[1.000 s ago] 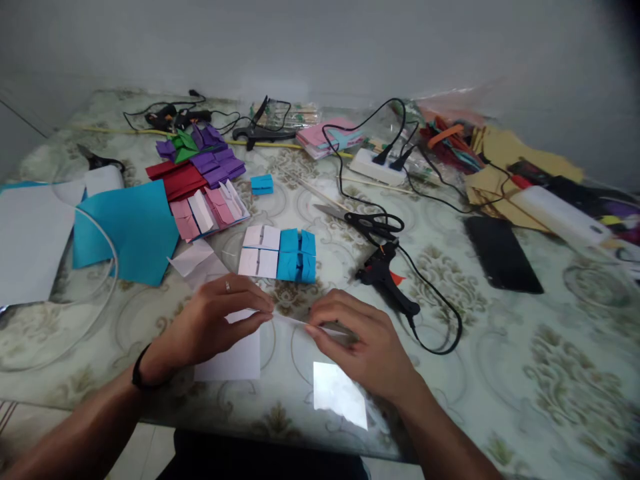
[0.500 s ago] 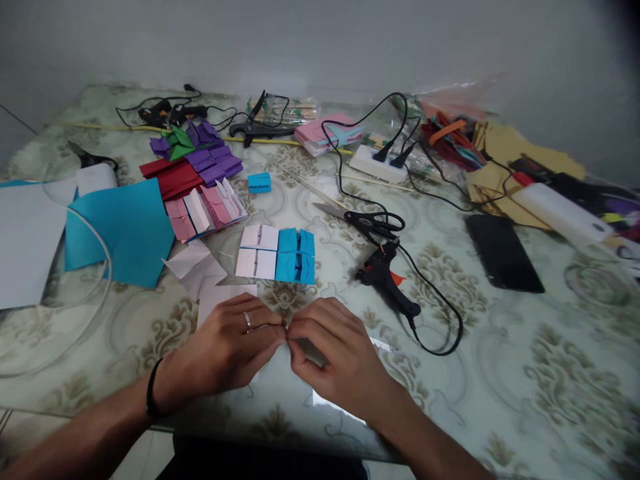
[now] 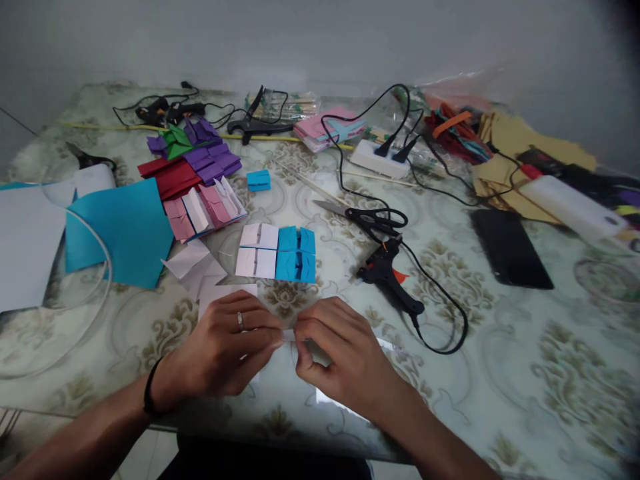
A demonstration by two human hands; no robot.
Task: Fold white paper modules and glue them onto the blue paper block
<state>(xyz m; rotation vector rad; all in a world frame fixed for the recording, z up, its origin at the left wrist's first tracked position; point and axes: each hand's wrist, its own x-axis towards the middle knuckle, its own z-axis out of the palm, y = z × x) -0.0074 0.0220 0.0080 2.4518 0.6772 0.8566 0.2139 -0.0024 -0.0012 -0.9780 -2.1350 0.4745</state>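
Observation:
Between my hands, near the front of the table, is a small piece of white paper, mostly covered by my fingers. My left hand pinches its left end, and my right hand grips the right side with thumb and fingertips. Just beyond them lie folded white paper pieces joined edge to edge with folded blue paper pieces. Left of these rest loose white sheets. A black glue gun lies to the right of my right hand, with black scissors behind it.
Folded pink, red and purple paper sits at the back left, beside a large blue sheet. A white power strip with cables stands at the back. A phone lies on the right.
My hands have moved slightly apart, so a short stretch of the white paper now shows between my fingertips. The things on the table lie as before.

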